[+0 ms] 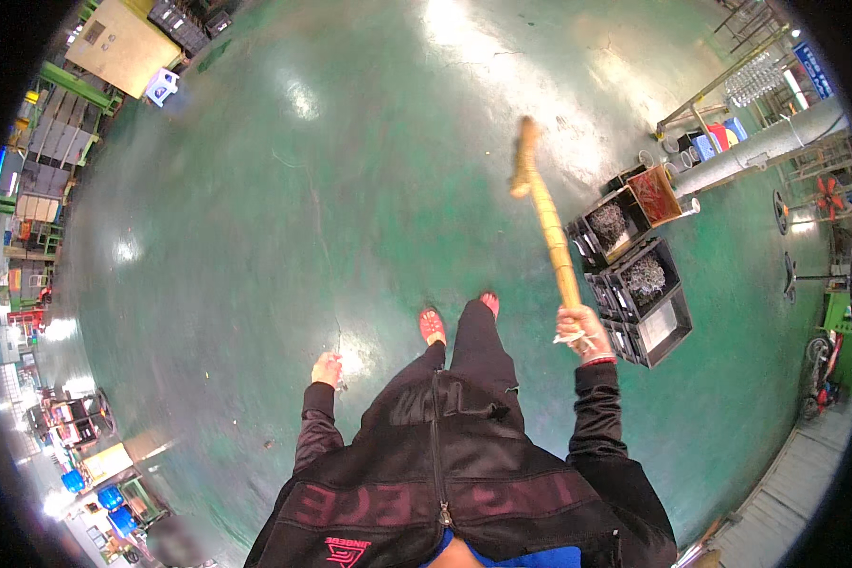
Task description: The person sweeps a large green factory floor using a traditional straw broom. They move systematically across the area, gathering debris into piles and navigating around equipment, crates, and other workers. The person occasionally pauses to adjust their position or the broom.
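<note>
In my right hand (582, 333) is a long yellow stick (552, 237) with bamboo-like rings, its fingers wrapped round the near end. The stick points away from me over the floor and ends in a thicker, brownish bent head (523, 161), blurred. Something white, like a string or strip, shows at the right fist. My left hand (327, 369) hangs out at my left side with its fingers curled in, and no thing shows in it. Both hands are above the green floor (208, 265), apart from any bench or container.
Right of the stick stand black crates (646, 277) holding dark metal-looking pieces, with a reddish-brown bin (655, 195) behind them. A thick grey pipe or post (767, 147) runs beyond. A small white stool (162, 87) stands far left by a cream cabinet (123, 45). Racks line the left side.
</note>
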`<state>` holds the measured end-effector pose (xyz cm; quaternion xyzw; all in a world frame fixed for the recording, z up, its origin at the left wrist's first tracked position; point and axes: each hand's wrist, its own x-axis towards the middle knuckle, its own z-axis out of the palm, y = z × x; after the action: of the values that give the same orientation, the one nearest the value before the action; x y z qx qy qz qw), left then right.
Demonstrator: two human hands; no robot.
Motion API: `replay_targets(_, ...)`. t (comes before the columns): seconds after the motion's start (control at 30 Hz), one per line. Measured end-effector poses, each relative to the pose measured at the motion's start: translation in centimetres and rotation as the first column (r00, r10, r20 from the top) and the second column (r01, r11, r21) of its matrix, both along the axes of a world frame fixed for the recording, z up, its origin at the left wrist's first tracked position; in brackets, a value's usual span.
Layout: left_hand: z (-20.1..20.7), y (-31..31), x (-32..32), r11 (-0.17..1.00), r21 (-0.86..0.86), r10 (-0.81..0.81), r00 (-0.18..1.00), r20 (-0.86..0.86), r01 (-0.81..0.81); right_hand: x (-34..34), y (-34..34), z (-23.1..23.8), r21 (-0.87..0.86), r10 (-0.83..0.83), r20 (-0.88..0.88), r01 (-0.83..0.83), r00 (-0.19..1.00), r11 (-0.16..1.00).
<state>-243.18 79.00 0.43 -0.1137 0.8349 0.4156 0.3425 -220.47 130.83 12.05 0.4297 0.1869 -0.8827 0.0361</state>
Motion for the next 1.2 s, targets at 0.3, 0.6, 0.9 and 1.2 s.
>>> replay_targets(0.3,-2.4,-5.3,3.4,0.28,-0.467,-0.957,0.281,-0.069,0.839,-10.2,18.9,-6.3,0.288,-0.225,0.086,0.192,0.971,0.938)
replay_targets(0.6,4.8,5.6,2.7,0.921,-0.289,0.362,0.851,0.38,-0.263,-21.6,4.7,-19.8,0.418,0.164,0.876,-0.884,0.453,0.21)
replay_targets(0.9,5.4,18.6,-9.7,1.0,0.011,0.016,0.992,0.129,-0.018,-30.2,3.5,-9.2,-0.458,0.417,-0.172,-0.447,0.893,0.768)
replay_targets(1.2,5.5,20.9,-12.4,0.981,-0.17,0.14,0.935,0.325,-0.088,-15.6,16.0,-2.7,0.27,0.285,0.236,-0.344,0.929,0.899)
